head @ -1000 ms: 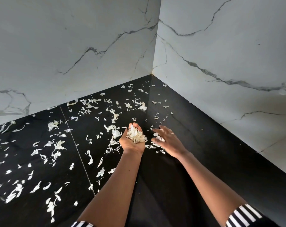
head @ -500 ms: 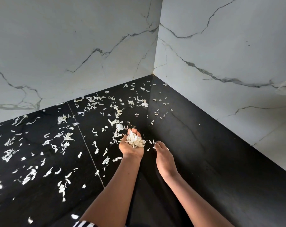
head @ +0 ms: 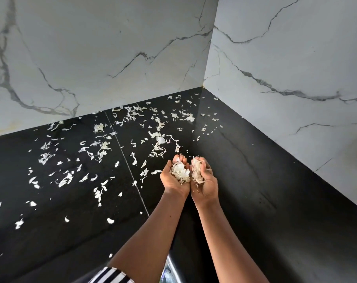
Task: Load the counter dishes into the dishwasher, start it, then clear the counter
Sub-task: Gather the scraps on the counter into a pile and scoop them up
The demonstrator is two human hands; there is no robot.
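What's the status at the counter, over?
Cupped left hand and right hand each hold peel scraps. More scattered across counter. Nothing blocking.

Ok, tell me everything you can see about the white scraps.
The scraps are thin, pale, papery flakes and curled strips, perhaps onion or garlic skin. Most lie loose across the glossy black counter, from the back corner out to the left. Two clumps are gathered up: one cupped in the left hand, one in the right hand, palms up, side by side, a few strands hanging out.
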